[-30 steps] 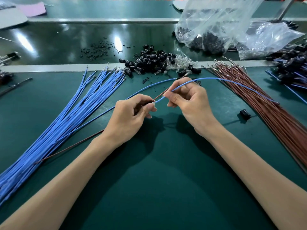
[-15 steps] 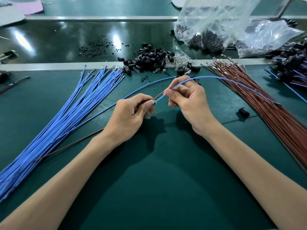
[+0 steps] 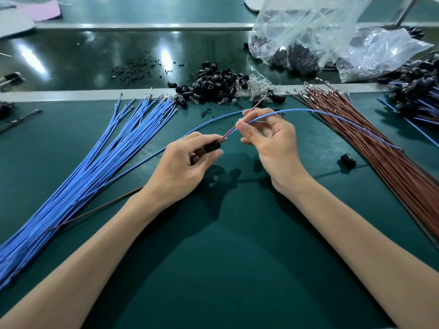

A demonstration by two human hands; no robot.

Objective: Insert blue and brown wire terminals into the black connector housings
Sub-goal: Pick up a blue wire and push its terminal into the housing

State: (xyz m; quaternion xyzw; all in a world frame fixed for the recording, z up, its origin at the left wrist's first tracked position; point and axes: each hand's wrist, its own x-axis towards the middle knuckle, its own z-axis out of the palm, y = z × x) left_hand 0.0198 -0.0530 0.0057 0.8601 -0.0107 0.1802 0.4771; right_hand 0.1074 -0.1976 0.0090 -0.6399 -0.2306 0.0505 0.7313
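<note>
Green bench mat (image 3: 213, 269), head view. Left hand (image 3: 180, 167): fingers curled, thumb and fingertips gripping one black housing (image 3: 212, 146) at the mat's centre, open end turned right. Right hand (image 3: 273, 148): just beside and right of the housing, thumb and forefinger pinching a blue wire (image 3: 308, 111) and a brown wire (image 3: 253, 109), other fingers loosely curled. Both wires run from the pinch down-left to the housing's mouth; how deep they sit cannot be told. Blue bundle (image 3: 95, 167): fanned at left. Brown bundle (image 3: 392, 167): fanned at right. Housing heap (image 3: 213, 86): far edge, behind the hands. Loose housing (image 3: 348, 160): right of the right hand, near the brown bundle. Plastic bags (image 3: 320, 32): far right.
</note>
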